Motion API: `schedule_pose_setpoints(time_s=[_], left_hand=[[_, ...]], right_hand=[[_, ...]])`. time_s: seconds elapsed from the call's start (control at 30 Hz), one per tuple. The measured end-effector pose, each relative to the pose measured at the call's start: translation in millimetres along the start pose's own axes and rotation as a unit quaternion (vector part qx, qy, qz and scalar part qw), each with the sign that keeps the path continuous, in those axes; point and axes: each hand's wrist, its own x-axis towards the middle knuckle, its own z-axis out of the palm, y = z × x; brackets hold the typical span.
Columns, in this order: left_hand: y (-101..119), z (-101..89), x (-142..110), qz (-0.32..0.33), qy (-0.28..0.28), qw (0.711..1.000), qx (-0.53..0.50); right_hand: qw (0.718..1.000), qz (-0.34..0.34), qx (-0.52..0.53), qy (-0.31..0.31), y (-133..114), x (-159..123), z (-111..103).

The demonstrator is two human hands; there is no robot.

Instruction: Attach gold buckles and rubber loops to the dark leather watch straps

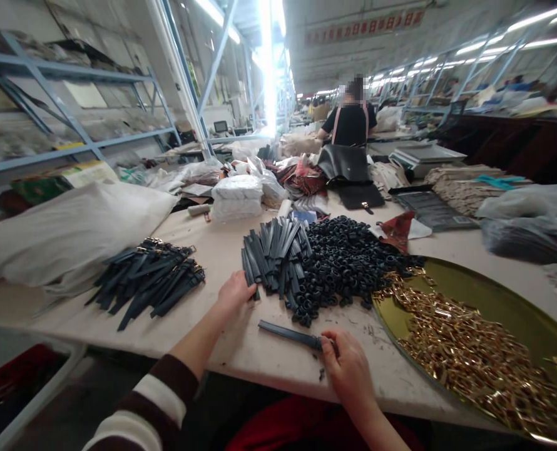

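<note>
One wide, pale-topped worktable [222,244] carries everything we handle, and after it in size comes the round, gold-coloured tray [475,287] at the near right, bearing a heap of shiny gold-coloured metal fittings [466,344] that we expect to be hard, slick and apt to tangle. To its left spreads the heap of small, black, leather-like loops [344,263]; we judge these light and springy, best picked singly by the rim. Well over on the left lies the bunch of dark, flat straps with gold-coloured buckles [149,282], best lifted by the strap bodies, since the metal may snag. Smaller is the pile of flat, dark, leather-like strips [276,254] beside the loops; their smooth faces probably slide, so we favour a projecting end. Our bare left hand [235,291] is at that pile's near left edge, fingers curled; whether it pinches a strip we cannot tell. Our bare right hand [348,363] pinches, between thumb and fingers, the right end of one narrow, dark, leather-like strap [288,333], in front of the loops and pointing left. It runs straight, so we judge it light, fairly stiff and hardly fragile; a second hold midway would curb twisting.
</note>
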Motion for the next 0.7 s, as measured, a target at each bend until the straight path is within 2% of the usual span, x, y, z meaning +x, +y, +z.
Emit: schedule_pose_setpoints(time_s=[0.07, 0.17, 0.23, 0.3, 0.4, 0.47, 0.57, 0.6, 0.7], left_hand=[[-17, 0.4, 5, -0.015, -0.022, 1.000, -0.012], [-39, -1.6, -1, -0.034, -0.050, 0.998, -0.034], [-47, -5.6, -9, -0.045, -0.058, 0.996, -0.056], [-45, -11.4, -18, -0.052, -0.047, 0.994, -0.087], [-22, -19.6, -40, -0.036, -0.007, 0.988, -0.152], [5, -20.8, -64, 0.001, -0.005, 0.979, -0.202], [51, -14.5, -109, 0.070, -0.062, 0.956, -0.277], [64, -11.1, -123, 0.101, -0.100, 0.936, -0.323], [90, -1.2, -152, 0.162, -0.112, 0.916, -0.350]], right_hand=[[1.000, -0.001, 0.012, 0.001, 1, -2, 0], [1.000, 0.002, 0.014, -0.013, -1, -1, 0], [1.000, 0.009, 0.016, -0.023, 0, 0, 0], [0.999, 0.020, 0.029, -0.017, 1, 0, 0], [0.998, 0.019, 0.051, 0.039, -2, -5, -7], [0.997, -0.025, 0.046, 0.064, -12, -11, -14], [0.992, -0.123, 0.014, 0.038, -33, -20, -23], [0.989, -0.147, 0.006, 0.027, -38, -22, -25], [0.986, -0.169, 0.001, 0.012, -39, -25, -29]])
